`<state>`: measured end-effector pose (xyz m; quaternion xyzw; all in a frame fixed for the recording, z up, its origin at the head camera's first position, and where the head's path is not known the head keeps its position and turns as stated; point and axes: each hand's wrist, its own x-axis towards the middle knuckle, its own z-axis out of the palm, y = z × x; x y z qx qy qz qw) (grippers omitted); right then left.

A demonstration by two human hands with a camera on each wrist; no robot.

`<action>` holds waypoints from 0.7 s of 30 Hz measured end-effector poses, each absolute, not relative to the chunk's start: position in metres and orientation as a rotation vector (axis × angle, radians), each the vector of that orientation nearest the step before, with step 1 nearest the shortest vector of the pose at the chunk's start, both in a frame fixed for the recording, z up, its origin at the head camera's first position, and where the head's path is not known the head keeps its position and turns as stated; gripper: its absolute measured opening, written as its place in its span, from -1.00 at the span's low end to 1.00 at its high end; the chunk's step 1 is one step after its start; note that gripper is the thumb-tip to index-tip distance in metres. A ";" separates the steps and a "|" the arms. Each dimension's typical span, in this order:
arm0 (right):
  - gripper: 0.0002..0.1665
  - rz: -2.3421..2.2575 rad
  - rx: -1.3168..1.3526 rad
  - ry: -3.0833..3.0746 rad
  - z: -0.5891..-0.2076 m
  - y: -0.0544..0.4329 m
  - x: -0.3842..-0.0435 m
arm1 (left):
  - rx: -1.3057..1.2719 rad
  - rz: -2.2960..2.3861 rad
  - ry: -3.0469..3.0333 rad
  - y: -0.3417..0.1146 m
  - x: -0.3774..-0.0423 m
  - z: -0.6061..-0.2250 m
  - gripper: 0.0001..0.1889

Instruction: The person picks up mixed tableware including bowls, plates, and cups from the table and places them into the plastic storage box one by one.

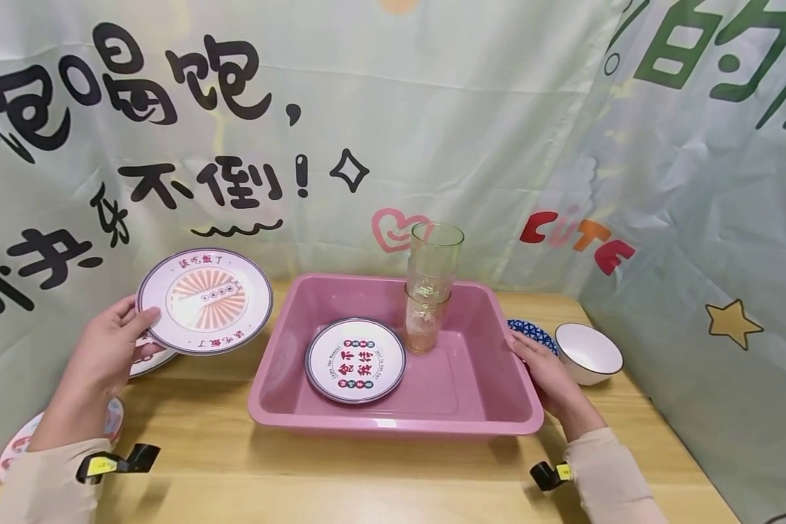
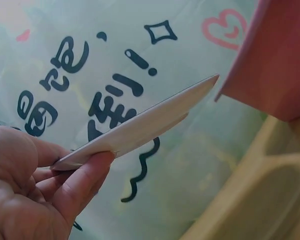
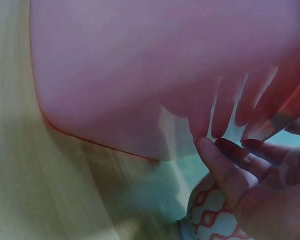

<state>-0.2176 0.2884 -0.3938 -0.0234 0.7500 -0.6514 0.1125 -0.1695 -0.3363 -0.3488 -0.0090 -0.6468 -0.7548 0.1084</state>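
Observation:
My left hand [image 1: 108, 342] pinches the left rim of a round white plate [image 1: 204, 302] with a red sunburst print. It is held up left of the pink plastic basin [image 1: 393, 422]; the left wrist view shows the plate [image 2: 140, 122] edge-on and tilted between thumb and fingers. My right hand [image 1: 553, 375] touches the basin's right side. In the right wrist view, its fingertips [image 3: 205, 145] rest against the glossy outer wall. Inside the basin lie a smaller white plate [image 1: 356, 360] with red characters and two stacked clear glasses [image 1: 432, 269].
Another plate [image 1: 145, 362] lies behind my left hand. A pink-patterned dish [image 1: 16, 445] is at the lower left, partly hidden by my forearm. On the right stand a white bowl [image 1: 588, 349] and a blue-patterned dish [image 1: 530, 331]. A printed curtain [image 1: 340, 94] surrounds the wooden table [image 1: 314, 480].

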 end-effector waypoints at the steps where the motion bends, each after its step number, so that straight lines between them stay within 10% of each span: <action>1: -0.17 -1.902 -0.079 2.209 -0.393 0.288 -0.218 | -0.034 -2.222 -1.900 -0.336 -0.169 -0.346 -0.39; 21: -0.21 -1.499 -0.283 2.534 -0.350 0.295 -0.219 | -0.140 -2.137 -2.033 -0.303 -0.175 -0.300 -0.24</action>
